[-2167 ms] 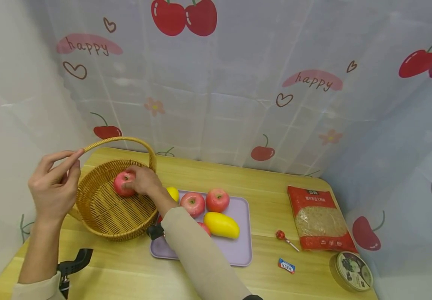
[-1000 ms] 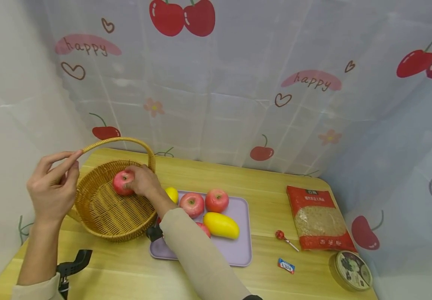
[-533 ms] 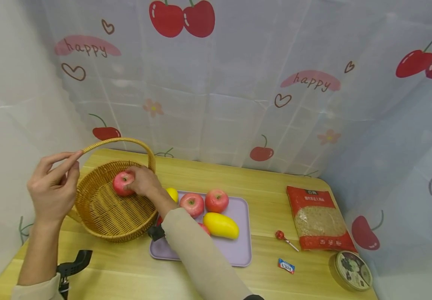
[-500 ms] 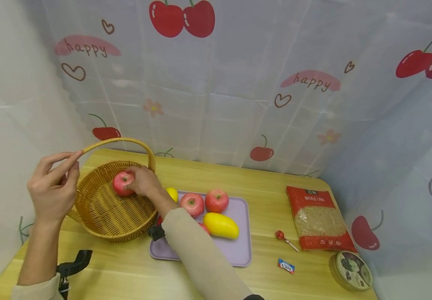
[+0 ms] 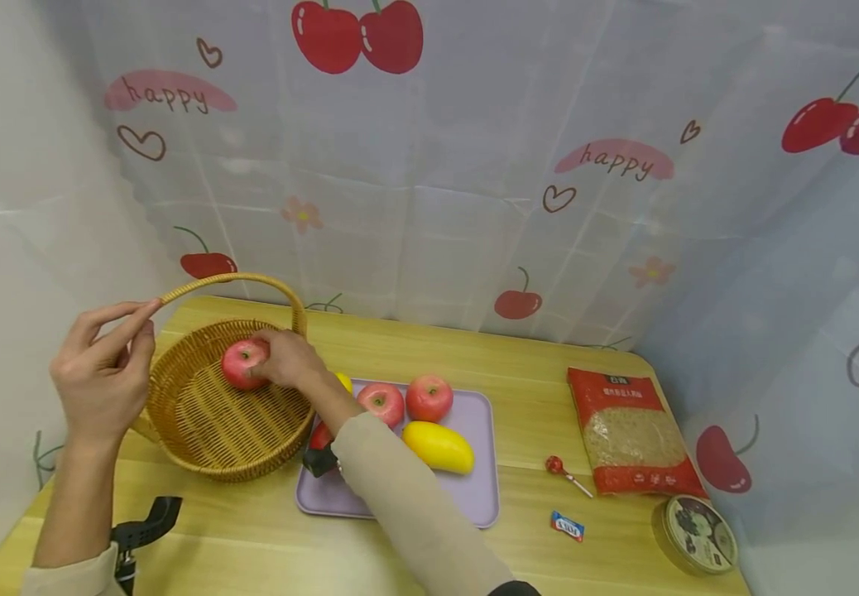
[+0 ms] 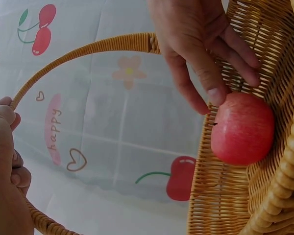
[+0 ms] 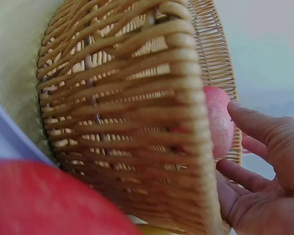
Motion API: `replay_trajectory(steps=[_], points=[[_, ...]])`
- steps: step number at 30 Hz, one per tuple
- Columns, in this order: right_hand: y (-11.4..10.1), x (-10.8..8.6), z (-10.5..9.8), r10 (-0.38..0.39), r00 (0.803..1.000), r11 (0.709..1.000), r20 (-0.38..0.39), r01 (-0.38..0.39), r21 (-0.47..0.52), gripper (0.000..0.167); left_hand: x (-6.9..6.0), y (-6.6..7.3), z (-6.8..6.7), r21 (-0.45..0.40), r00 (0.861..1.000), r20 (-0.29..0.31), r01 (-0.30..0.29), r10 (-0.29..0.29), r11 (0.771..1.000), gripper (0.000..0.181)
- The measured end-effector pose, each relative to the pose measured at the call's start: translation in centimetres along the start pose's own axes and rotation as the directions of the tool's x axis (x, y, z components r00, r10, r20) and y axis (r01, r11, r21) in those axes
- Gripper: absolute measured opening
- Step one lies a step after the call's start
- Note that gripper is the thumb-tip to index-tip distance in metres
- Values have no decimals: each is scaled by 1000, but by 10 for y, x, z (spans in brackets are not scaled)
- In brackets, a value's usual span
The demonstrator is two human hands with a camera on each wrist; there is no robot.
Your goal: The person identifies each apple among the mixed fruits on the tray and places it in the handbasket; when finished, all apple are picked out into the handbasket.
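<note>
Head view: a round basket of golden-brown woven wicker [image 5: 224, 472] stands upright on the table, its thin, tightly wrapped arched handle [image 5: 269, 281] rising above the rim. The left hand [image 5: 102, 372] pinches that handle between thumb and fingers. The right hand [image 5: 288, 358] reaches over the rim and holds a smooth, glossy pink-red apple [image 5: 242, 364] between thumb and fingertips; the apple sits inside the basket, toward the far wall. From the left wrist, the apple's skin shows fine pale streaks, and the wicker reads as close horizontal strands with a thick, rope-like rim.

Just beside the basket is a flat lilac tray [image 5: 487, 488] with rounded corners and a low lip. On it lie two round pink apples, one at the middle [image 5: 381, 401] and one farther right [image 5: 430, 398], and a smooth, elongated yellow fruit [image 5: 439, 448]; a beige sleeve [image 5: 415, 497] partly covers the tray.

Pale, wood-grained, and rounded at its far corner, the table [image 5: 534, 389] also bears a red plastic packet with a clear window [image 5: 631, 430], a red-headed lollipop [image 5: 554, 465], a small blue-and-red wrapped sweet [image 5: 567, 526] and a round lidded container [image 5: 701, 536]. Behind hangs a creased whitish curtain [image 5: 429, 232] printed with cherries, hearts and "happy".
</note>
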State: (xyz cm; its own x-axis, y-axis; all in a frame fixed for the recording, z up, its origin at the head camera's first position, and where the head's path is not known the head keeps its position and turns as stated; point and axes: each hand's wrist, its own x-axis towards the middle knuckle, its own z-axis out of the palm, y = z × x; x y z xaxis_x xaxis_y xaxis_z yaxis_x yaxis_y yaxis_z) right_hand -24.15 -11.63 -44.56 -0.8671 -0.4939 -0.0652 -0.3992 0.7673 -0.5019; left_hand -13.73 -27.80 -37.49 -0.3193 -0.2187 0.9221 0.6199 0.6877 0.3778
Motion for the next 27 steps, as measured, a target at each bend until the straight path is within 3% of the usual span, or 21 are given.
replay_trajectory(steps=[7, 16, 27], points=[[1, -11, -11, -38, 998, 999, 50, 36, 27, 54, -3, -6, 0, -4, 1000, -15, -4, 4, 1000, 18], [1, -25, -24, -142, 987, 986, 71, 135, 94, 47, -3, -6, 0, -3, 1000, -17, -6, 6, 1000, 18], [1, -45, -38, -222, 974, 975, 42, 221, 26, 55, -4, -7, 1, -16, 1000, -22, -8, 8, 1000, 18]])
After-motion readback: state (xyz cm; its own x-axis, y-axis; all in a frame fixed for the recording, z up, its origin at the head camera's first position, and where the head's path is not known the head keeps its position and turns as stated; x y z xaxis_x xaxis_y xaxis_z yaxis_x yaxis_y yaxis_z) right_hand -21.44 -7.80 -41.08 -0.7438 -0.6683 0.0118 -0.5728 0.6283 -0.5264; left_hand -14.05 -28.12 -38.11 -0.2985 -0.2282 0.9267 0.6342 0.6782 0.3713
